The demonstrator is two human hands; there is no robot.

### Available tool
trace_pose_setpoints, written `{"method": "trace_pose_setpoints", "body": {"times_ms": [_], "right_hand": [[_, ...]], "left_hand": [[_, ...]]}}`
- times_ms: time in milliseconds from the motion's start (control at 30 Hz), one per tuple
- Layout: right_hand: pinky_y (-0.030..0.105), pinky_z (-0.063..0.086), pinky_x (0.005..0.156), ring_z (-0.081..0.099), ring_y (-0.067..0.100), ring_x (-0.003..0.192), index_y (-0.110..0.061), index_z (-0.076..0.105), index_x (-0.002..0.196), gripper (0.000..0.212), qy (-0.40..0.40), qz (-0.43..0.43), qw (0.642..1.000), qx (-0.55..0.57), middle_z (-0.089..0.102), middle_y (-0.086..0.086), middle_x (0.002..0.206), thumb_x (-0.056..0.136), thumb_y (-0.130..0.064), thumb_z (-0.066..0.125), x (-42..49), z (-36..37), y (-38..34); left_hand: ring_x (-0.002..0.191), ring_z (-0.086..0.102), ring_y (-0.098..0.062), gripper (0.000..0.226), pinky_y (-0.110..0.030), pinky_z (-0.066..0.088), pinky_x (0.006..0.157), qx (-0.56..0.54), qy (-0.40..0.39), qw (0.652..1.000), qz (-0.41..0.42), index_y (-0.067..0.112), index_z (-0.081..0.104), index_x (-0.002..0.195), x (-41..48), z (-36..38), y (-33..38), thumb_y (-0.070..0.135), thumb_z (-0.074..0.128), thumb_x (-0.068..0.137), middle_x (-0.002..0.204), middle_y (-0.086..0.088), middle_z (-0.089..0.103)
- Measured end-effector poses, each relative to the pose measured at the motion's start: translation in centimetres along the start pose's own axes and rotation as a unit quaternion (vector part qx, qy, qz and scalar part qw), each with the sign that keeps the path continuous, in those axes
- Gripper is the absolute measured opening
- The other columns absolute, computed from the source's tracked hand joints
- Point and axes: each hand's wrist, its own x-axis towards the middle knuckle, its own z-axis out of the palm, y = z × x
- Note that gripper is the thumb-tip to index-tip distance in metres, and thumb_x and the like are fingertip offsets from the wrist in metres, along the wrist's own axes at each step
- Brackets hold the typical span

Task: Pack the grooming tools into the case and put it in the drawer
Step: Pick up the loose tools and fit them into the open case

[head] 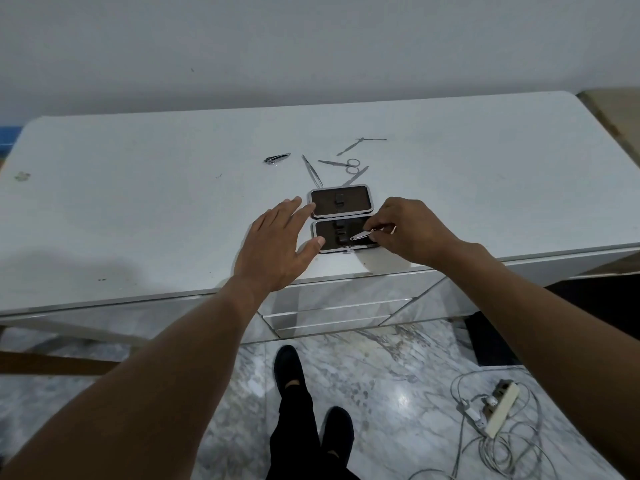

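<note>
An open dark-lined grooming case [325,206] with a silver rim lies flat near the front edge of the white table [138,202]. My left hand [277,244] rests open against the case's left side, fingers spread. My right hand [408,230] pinches a small silver tool [362,235] over the near half of the case. Behind the case lie a nail clipper [277,158], tweezers [311,170], small scissors [341,163], a flat file [355,176] and two thin metal picks [360,144].
Drawers [332,311] with marble-look fronts sit under the table just below the case. On the marble floor are my feet in dark shoes [289,368] and, to the right, a power strip with tangled cables [498,407]. A wall stands behind the table.
</note>
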Motion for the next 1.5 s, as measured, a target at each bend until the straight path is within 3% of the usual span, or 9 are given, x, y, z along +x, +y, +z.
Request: {"method": "trace_pose_setpoints", "body": {"times_ms": [200,367,600,733,867,1000,1200,1500], "right_hand": [[0.022,0.042,0.078,0.065,0.023,0.091,-0.013,0.075,0.105,0.022,0.003,0.014,1.0,0.017,0.072,0.007,0.104,0.085,-0.011,0.067,0.0,0.7,0.3],[0.027,0.051,0.072,0.063,0.019,0.071,-0.011,0.074,0.095,0.015,0.006,0.045,0.997,0.066,0.069,0.004,0.08,0.08,-0.008,0.072,0.1,0.7,0.1],[0.013,0.042,0.07,0.063,0.014,0.078,-0.015,0.076,0.101,0.021,-0.005,0.028,0.998,0.049,0.075,0.006,0.092,0.082,-0.011,0.068,0.3,1.3,-0.3],[0.018,0.044,0.075,0.064,0.018,0.079,-0.013,0.075,0.1,0.02,-0.001,0.036,0.998,0.056,0.074,0.008,0.091,0.082,-0.01,0.068,0.4,1.4,-0.6],[0.021,0.044,0.071,0.059,0.015,0.073,-0.013,0.075,0.095,0.016,0.005,0.037,0.997,0.065,0.073,0.006,0.087,0.081,-0.008,0.069,0.7,1.8,-0.9],[0.024,0.048,0.07,0.065,0.022,0.073,-0.013,0.075,0.094,0.015,0.003,0.033,0.997,0.065,0.073,0.007,0.086,0.08,-0.007,0.07,1.1,2.0,-1.1],[0.025,0.052,0.073,0.069,0.023,0.076,-0.013,0.076,0.094,0.015,-0.007,0.044,0.996,0.077,0.074,0.008,0.088,0.081,-0.009,0.072,1.4,1.9,-1.3],[0.018,0.047,0.07,0.069,0.02,0.08,-0.015,0.076,0.092,0.011,-0.02,0.051,0.995,0.081,0.074,0.005,0.088,0.082,-0.013,0.072,1.5,1.9,-1.4]], "left_hand": [[0.145,0.024,-0.018,0.061,-0.039,0.022,0.116,-0.006,-0.002,1.0,0.0,0.028,0.03,0.149,0.0,0.0,-0.1,0.058,0.031,0.096,0.157,-0.001,0.031],[0.145,0.024,-0.018,0.062,-0.039,0.022,0.116,-0.009,-0.004,1.0,-0.001,0.028,0.029,0.15,0.1,0.0,-0.2,0.059,0.032,0.096,0.157,-0.001,0.03],[0.145,0.023,-0.018,0.062,-0.039,0.021,0.116,-0.011,-0.003,1.0,-0.003,0.029,0.029,0.15,0.1,-0.1,-0.1,0.059,0.031,0.095,0.157,0.0,0.03],[0.145,0.023,-0.017,0.062,-0.038,0.021,0.116,-0.01,-0.001,1.0,-0.004,0.029,0.029,0.15,0.0,0.0,-0.1,0.058,0.032,0.095,0.157,0.0,0.03],[0.145,0.024,-0.017,0.062,-0.037,0.021,0.115,-0.008,-0.001,1.0,-0.001,0.029,0.03,0.149,0.1,0.0,-0.2,0.058,0.031,0.095,0.157,0.0,0.031],[0.145,0.023,-0.017,0.062,-0.038,0.021,0.116,-0.009,-0.002,1.0,-0.001,0.029,0.03,0.15,0.1,0.1,-0.2,0.058,0.031,0.095,0.157,0.0,0.031],[0.145,0.023,-0.017,0.062,-0.037,0.021,0.115,-0.011,-0.003,1.0,-0.004,0.029,0.03,0.149,0.1,-0.1,-0.3,0.058,0.033,0.094,0.157,0.001,0.03],[0.145,0.022,-0.016,0.062,-0.037,0.02,0.115,-0.024,-0.006,1.0,-0.007,0.03,0.029,0.15,0.0,-0.1,-0.2,0.056,0.036,0.094,0.157,0.001,0.03]]}}
